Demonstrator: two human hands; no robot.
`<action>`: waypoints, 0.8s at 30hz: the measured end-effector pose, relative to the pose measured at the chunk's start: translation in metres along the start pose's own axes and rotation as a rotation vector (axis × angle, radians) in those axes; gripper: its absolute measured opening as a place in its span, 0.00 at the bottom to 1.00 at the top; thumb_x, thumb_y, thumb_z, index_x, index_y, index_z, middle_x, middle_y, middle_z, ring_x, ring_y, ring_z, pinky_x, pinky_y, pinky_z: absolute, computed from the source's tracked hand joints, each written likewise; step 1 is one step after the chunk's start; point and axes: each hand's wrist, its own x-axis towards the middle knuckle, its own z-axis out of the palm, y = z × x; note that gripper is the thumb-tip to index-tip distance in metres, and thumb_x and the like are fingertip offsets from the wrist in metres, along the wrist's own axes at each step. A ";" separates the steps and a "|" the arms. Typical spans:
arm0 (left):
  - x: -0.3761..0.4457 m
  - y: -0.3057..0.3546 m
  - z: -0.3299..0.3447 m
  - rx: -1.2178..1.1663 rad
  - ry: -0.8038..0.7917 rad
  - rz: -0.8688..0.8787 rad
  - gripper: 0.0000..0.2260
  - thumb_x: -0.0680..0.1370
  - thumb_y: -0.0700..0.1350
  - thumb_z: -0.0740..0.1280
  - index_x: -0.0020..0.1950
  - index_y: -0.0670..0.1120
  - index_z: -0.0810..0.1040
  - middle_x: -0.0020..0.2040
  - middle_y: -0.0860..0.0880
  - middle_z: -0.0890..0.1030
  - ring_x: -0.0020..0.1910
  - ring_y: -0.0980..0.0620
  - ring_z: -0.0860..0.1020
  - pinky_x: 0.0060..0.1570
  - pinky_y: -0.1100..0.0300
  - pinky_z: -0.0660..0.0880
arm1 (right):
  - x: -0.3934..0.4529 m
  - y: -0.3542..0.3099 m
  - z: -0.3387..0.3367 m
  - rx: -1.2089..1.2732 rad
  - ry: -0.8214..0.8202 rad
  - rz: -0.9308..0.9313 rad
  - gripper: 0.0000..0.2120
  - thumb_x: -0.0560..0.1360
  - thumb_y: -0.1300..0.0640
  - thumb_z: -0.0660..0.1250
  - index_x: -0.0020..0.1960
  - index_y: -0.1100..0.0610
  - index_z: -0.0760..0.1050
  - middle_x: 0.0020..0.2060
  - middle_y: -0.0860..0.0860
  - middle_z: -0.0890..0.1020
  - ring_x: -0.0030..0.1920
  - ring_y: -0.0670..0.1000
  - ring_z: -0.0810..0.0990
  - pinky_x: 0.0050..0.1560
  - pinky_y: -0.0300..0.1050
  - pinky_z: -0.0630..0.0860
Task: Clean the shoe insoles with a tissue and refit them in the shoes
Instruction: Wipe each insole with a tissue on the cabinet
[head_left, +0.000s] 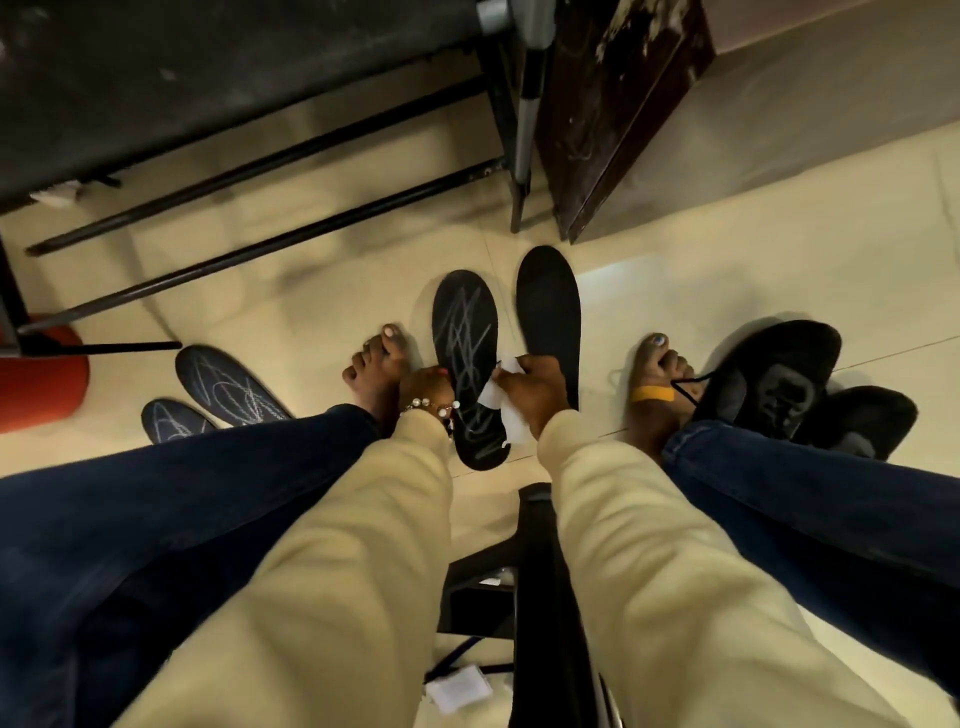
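1. both arms are covered by long, loose sleeves of pale cream fabric, softly creased, ending in plain cuffs at the wrists.
2. the left hand (423, 384) wears a bracelet (434, 406) of round white pearl-like beads with small gold links at the wrist.
3. the right hand (532, 387) is bare (no ring or band shows).
4. both legs are in dark navy denim jeans.
5. the feet are bare; the right foot (655, 384) carries a yellow strip (652, 395) across its top, and the big toenails on both feet look painted in a pale shade.
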 end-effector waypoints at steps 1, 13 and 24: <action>-0.039 0.036 -0.036 -0.067 -0.020 -0.008 0.43 0.62 0.69 0.60 0.70 0.46 0.60 0.61 0.42 0.74 0.55 0.38 0.74 0.53 0.43 0.70 | -0.007 -0.001 -0.004 0.030 0.004 -0.007 0.05 0.70 0.58 0.72 0.42 0.60 0.80 0.43 0.56 0.82 0.48 0.57 0.81 0.54 0.52 0.78; -0.254 0.144 -0.183 -0.965 -0.491 -0.156 0.07 0.79 0.37 0.63 0.52 0.44 0.79 0.46 0.45 0.82 0.42 0.48 0.80 0.42 0.57 0.78 | -0.163 -0.084 -0.139 0.230 -0.182 -0.219 0.06 0.68 0.66 0.74 0.43 0.63 0.78 0.42 0.57 0.81 0.43 0.55 0.80 0.58 0.49 0.75; -0.332 0.226 -0.260 -1.074 -0.423 0.297 0.05 0.76 0.39 0.70 0.51 0.43 0.82 0.43 0.46 0.84 0.39 0.49 0.82 0.43 0.55 0.80 | -0.275 -0.159 -0.213 0.343 -0.142 -0.561 0.03 0.70 0.67 0.71 0.43 0.63 0.80 0.34 0.53 0.84 0.35 0.51 0.82 0.39 0.43 0.80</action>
